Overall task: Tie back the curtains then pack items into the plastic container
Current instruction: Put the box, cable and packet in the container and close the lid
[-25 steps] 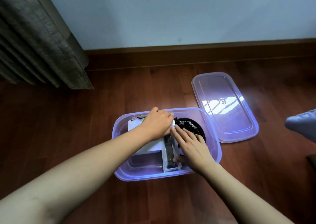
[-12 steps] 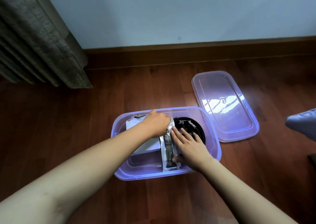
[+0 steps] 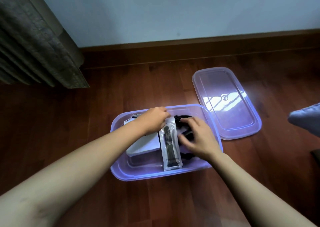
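An open, translucent purple container [image 3: 155, 174] sits on the floor, holding a white box [image 3: 143, 144] at left, a clear packet [image 3: 170, 147] upright mid-bin, black cables [image 3: 186, 121] at right. Its lid [image 3: 226, 102] lies far right; the curtain [image 3: 34, 41] hangs far left.

Dim room light with a cool blue cast. A bright window glare streaks the lid [image 3: 226, 102] at two o'clock. The right hand [image 3: 199, 138] is smeared by motion blur (fingers especially). Wide-angle bending curves the baseboard [image 3: 190, 50] and stretches the forearms toward the lower corners.

No readable text; small print on clear packet [image 3: 170, 145] too blurred.
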